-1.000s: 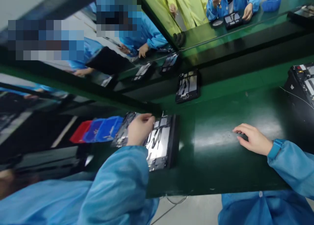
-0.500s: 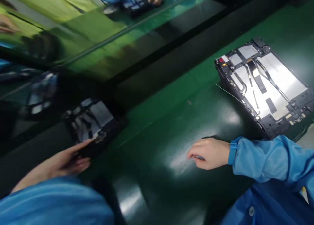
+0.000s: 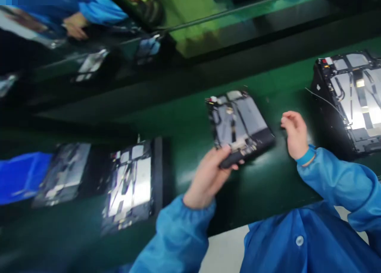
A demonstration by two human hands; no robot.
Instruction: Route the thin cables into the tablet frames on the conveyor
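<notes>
My left hand [image 3: 208, 173] grips an opened tablet [image 3: 245, 122] by its lower left corner, thumb on top and fingers underneath. The tablet's inner side faces up, with silver battery panels, dark ribbon cables and a black lower strip. To its right, my right hand [image 3: 295, 134] hovers over the table with its fingers curled together and nothing visible in them. Beside that hand lies a larger-looking opened tablet [image 3: 354, 102], partly cut off by the right edge of the view. A thin pale wire [image 3: 324, 100] sticks out from its left side.
On the left of the green table [image 3: 190, 146] lie another opened tablet [image 3: 131, 185] and a blurred one [image 3: 67, 173]. A blue sheet or bag [image 3: 24, 177] is at the far left. Behind a long dark ledge [image 3: 184, 72], co-workers' hands [image 3: 76, 25] and more devices appear.
My left hand has brought the tablet from the left toward the middle. The view has swung left, showing more tablets there. My right hand stays near the right tablet, fingers still curled.
</notes>
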